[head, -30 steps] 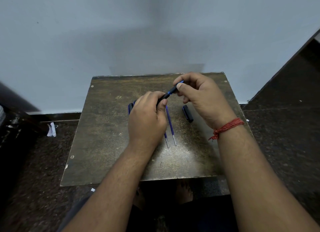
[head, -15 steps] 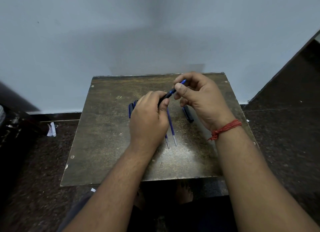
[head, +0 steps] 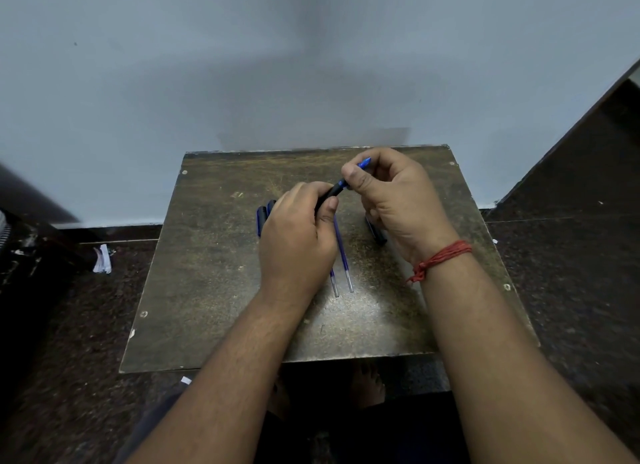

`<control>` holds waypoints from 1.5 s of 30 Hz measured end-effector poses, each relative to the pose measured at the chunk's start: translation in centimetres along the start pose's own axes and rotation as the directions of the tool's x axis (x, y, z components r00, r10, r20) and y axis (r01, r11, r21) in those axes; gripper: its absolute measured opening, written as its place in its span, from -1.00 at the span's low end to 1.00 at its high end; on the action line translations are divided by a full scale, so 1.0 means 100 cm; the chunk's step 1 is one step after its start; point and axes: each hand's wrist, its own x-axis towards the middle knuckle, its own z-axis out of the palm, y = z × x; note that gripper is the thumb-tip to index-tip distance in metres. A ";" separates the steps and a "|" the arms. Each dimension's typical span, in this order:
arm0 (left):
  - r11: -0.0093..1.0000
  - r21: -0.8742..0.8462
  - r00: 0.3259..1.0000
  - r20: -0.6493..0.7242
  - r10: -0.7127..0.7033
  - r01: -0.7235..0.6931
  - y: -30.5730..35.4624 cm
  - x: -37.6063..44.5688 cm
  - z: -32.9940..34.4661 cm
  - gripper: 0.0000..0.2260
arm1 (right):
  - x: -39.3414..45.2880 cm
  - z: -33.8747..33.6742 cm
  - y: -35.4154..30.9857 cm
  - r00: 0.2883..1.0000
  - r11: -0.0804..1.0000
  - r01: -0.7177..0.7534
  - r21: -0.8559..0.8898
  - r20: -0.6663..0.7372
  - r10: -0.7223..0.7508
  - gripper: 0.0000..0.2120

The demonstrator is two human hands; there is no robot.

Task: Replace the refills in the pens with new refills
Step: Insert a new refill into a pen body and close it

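Table (head: 214,290) with refills (head: 343,256), pens (head: 261,218)

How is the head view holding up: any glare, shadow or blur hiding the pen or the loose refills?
Head view: dim, soft light; a pale glare patch on the table just below the refills' clear ends; the pen reads sharp enough between left hand and right hand; a broad shadow on the wall; wide-angle bend and blur at the left edge.

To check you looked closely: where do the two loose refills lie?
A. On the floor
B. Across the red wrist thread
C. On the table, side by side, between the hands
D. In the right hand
C: the two refills lie parallel on the table between the left hand and the right hand.
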 end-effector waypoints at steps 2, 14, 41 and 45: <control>1.000 0.002 1.000 0.004 0.001 -0.001 0.001 0.000 0.001 -0.90 | 0.002 0.002 0.002 1.000 0.999 -0.008 -0.036 -0.028 0.007 -0.74; 0.999 -0.049 1.000 -0.017 -0.016 0.015 0.003 -0.001 0.001 -0.87 | 0.000 -0.002 -0.003 0.998 0.985 -0.060 0.164 -0.004 0.062 -0.98; 1.000 -0.027 1.000 0.008 -0.001 0.001 0.004 -0.003 0.003 -0.87 | -0.001 0.000 0.002 0.997 0.990 -0.060 0.124 -0.049 0.067 -0.75; 0.999 -0.039 1.000 -0.014 -0.015 0.014 0.003 -0.002 0.003 -0.88 | -0.002 -0.001 0.001 0.999 0.990 -0.031 0.134 -0.016 0.033 -0.84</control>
